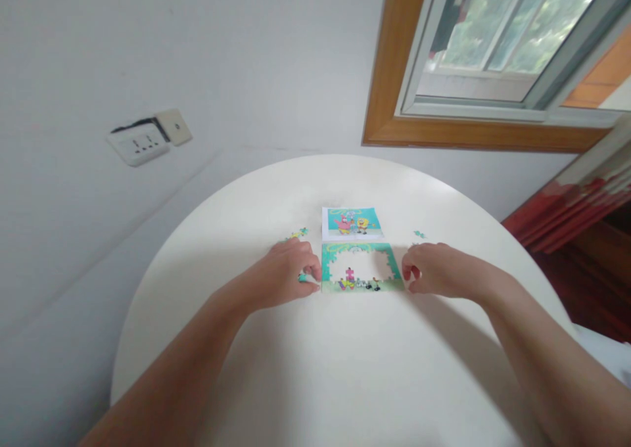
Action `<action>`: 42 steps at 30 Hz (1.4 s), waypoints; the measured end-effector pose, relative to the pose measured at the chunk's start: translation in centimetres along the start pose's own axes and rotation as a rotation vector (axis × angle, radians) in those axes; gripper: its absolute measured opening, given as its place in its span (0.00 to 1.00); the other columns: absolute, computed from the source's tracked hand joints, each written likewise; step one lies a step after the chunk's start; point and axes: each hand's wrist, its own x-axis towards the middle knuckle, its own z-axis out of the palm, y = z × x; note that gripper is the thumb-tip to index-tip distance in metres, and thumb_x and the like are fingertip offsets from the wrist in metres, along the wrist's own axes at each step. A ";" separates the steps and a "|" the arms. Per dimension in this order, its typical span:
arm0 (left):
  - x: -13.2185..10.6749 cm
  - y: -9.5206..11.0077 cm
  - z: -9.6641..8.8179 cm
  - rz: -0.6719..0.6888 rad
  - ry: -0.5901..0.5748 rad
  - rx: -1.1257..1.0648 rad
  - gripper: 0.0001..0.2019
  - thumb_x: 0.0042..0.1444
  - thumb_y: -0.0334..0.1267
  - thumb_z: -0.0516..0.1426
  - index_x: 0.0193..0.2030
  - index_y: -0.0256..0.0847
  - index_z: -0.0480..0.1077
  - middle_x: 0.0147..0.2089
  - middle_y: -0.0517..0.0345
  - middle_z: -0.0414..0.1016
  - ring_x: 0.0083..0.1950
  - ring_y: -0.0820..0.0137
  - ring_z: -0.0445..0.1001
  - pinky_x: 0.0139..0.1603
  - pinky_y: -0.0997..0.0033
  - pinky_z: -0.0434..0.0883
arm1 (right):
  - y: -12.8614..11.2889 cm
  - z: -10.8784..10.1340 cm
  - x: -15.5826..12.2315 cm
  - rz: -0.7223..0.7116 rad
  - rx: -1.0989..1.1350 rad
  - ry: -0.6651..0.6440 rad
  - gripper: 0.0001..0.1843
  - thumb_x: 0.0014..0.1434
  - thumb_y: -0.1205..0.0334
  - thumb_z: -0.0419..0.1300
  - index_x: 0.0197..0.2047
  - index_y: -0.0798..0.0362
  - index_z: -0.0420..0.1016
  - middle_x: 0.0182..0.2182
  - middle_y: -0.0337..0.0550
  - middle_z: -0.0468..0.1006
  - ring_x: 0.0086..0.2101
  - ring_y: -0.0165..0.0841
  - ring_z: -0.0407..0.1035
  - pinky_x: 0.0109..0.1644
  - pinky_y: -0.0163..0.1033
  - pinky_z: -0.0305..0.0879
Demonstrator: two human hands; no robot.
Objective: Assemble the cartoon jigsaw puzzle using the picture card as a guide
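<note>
A partly assembled jigsaw puzzle (359, 286) lies flat on the white table, its teal and green border joined around a bare middle. One pink piece (350, 273) stands up from the lower row into that gap. My left hand (288, 273) rests at the puzzle's left edge, thumb and forefinger curved against it; a teal piece (302, 278) shows between them. At the opposite edge my right hand (434, 269) has its fingers curled, tips against the border. The puzzle sits between both hands. Directly behind it is a picture card (352, 222) with a pink and a yellow cartoon figure.
Loose puzzle pieces (297, 235) lie beyond my left hand, partly hidden by it. More teal pieces (419, 234) are beyond my right hand. The round white table (355, 368) meets a wall with a socket (139, 143) and a wood-framed window (473, 135).
</note>
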 end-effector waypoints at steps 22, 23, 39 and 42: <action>0.0 0.3 0.2 -0.003 0.010 -0.034 0.03 0.49 0.34 0.59 0.32 0.43 0.72 0.35 0.60 0.73 0.43 0.67 0.69 0.48 0.67 0.60 | -0.6 0.3 0.4 -0.003 -0.071 0.042 0.11 0.46 0.70 0.57 0.32 0.52 0.78 0.32 0.46 0.80 0.33 0.37 0.73 0.34 0.37 0.58; 0.0 0.3 0.1 -0.007 0.008 -0.032 0.03 0.49 0.34 0.59 0.32 0.42 0.73 0.35 0.59 0.73 0.43 0.67 0.69 0.48 0.67 0.60 | -0.5 0.4 0.4 -0.011 -0.075 0.047 0.11 0.46 0.69 0.57 0.32 0.52 0.78 0.32 0.46 0.80 0.33 0.37 0.73 0.35 0.38 0.58; -0.6 -1.5 -2.6 -0.186 0.127 0.038 0.07 0.52 0.34 0.55 0.36 0.40 0.74 0.36 0.55 0.73 0.41 0.65 0.70 0.44 0.67 0.66 | 0.2 0.5 0.2 -0.014 -0.008 0.063 0.09 0.47 0.65 0.58 0.32 0.49 0.78 0.31 0.44 0.79 0.32 0.37 0.73 0.34 0.38 0.58; -1.2 -2.4 -3.0 -0.286 0.125 0.095 0.08 0.52 0.36 0.55 0.37 0.40 0.74 0.37 0.54 0.72 0.41 0.64 0.71 0.43 0.66 0.67 | 0.3 0.8 0.3 -0.005 -0.010 0.065 0.08 0.47 0.66 0.58 0.31 0.49 0.77 0.30 0.44 0.79 0.31 0.36 0.72 0.33 0.37 0.57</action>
